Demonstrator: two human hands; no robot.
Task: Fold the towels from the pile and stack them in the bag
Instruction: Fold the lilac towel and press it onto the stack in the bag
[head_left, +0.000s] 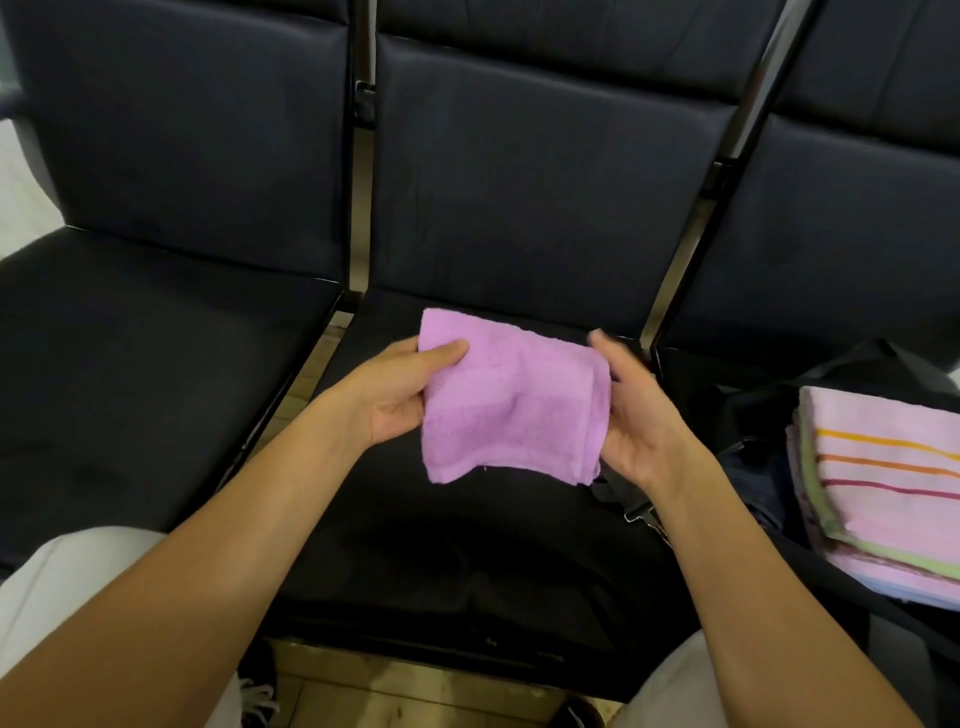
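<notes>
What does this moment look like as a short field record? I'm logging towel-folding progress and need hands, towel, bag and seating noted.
held item: purple towel, folded small, held above the middle seat
left hand: left hand grips the towel's left edge, thumb on top
right hand: right hand at the towel's right edge, fingers behind it
bag: dark bag on the right seat, open
stack: folded towels in the bag, a pink striped one on top
unfolded pile: not in view

Black chair seats (156, 374) carry the bag (758, 410).
</notes>
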